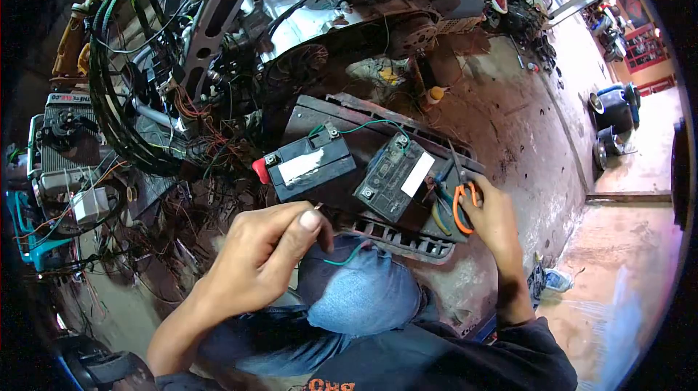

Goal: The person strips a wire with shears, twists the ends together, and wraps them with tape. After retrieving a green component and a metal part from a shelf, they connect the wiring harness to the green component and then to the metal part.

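Observation:
My left hand is closed in a pinch above my knee, with a small copper-coloured tip showing past the fingertips. A short green wire comes out below those fingers and curves over my jeans. My right hand grips orange-handled scissors, blades pointing away from me, beside other tools on the black tray's right end. Two black batteries lie between my hands: the left battery has a red terminal cover, and the right battery bears a white label. Another green wire links their terminals.
The batteries rest on a black plastic tray with a slotted rim. A partly stripped motorbike frame and hanging wire bundles crowd the left and far side. A small yellow-capped bottle stands on the stained concrete floor.

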